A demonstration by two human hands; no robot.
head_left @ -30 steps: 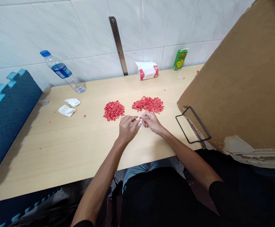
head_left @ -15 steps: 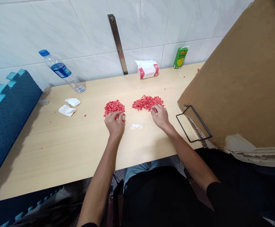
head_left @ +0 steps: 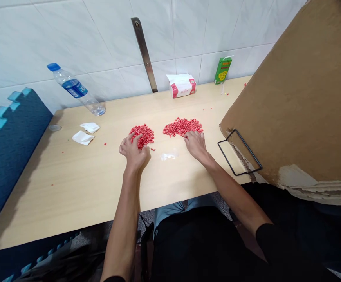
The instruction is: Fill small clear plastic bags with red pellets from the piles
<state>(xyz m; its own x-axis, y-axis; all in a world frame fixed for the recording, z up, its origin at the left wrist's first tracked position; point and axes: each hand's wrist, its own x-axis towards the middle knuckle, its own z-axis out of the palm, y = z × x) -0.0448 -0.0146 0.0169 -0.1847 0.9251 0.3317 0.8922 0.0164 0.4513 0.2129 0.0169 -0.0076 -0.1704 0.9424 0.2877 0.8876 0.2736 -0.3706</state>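
Two heaps of small oblong red pieces lie on the table, a left heap (head_left: 145,133) and a wider right heap (head_left: 183,126). My left hand (head_left: 133,150) is at the near left side of the left heap, fingers spread and bent, the tips touching its edge. At the near edge of the right heap, my right hand (head_left: 195,145) has its fingers curled together; whatever is under the fingertips is hidden. Between the hands, nearer to me, sits a small clear plastic piece (head_left: 168,156). One or two loose red pieces (head_left: 153,149) lie beside my left thumb.
A cardboard sheet (head_left: 287,105) with a black wire frame (head_left: 240,152) stands at the right. Along the tiled wall are a water bottle (head_left: 76,89), a tissue pack (head_left: 182,85) and a green drink carton (head_left: 223,70). White papers (head_left: 83,137) and a blue foam mat (head_left: 14,152) are left.
My left hand has shifted left and its fingers have spread, uncovering more of the left heap. My right hand has moved slightly left, its fingers now curled down at the heap's edge.
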